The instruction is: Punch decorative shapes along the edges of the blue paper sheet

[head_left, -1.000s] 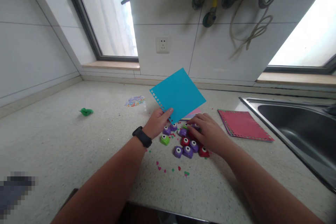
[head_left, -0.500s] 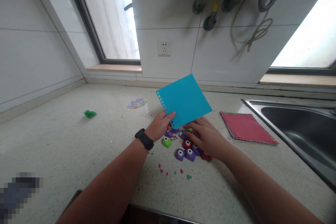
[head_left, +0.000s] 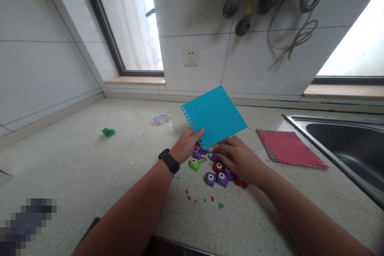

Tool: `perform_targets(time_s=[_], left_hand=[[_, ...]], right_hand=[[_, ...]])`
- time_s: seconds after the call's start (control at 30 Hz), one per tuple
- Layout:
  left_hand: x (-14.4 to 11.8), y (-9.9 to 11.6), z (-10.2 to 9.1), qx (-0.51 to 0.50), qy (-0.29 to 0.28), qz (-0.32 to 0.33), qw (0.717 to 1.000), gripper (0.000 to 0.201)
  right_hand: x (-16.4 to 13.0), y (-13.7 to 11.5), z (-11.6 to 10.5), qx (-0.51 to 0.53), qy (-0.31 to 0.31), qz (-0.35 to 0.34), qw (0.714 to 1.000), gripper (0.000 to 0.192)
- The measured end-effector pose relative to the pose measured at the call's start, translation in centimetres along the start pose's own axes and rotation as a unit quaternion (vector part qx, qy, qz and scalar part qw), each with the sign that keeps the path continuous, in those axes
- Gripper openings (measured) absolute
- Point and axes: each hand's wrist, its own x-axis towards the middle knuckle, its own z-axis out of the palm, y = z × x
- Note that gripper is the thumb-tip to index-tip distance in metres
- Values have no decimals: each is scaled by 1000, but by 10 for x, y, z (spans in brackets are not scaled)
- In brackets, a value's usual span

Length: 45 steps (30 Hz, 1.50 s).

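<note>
Two bare hands work over a speckled desk [head_left: 75,168] scattered with small craft punches [head_left: 216,172].

Left hand [head_left: 189,144] pinches the lower corner of a blue paper sheet [head_left: 214,116], lifted and tilted above the grip; keep that pinch firm. Right hand [head_left: 240,158] rests palm-down on the punches just beside; whether its grip closes on one cannot be told. Better to single out one punch.

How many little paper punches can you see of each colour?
Purple plastic paper punches: 5 in view
Red plastic paper punches: 2 in view
Green plastic paper punch: 1
Total: 8 showing; the right hand lies over the pile and may hide more.
</note>
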Motion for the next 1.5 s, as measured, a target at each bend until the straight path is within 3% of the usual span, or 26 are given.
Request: perform_targets(time_s=[0.87,1.2,1.37,1.5], left_hand=[[-2,5,3,-4,4,-9,1000,50],[0,2,1,-5,24,2,1000,50],[1,7,2,-27,74,10,997,51],[2,10,4,-75,114,13,991,48]], right_hand=[[2,0,3,9,5,0,1000,22],[-1,6,-5,10,73,-2,997,24],[4,-19,-6,11,38,-9,999,25],[8,-49,-4,3,-32,-87,996,34]])
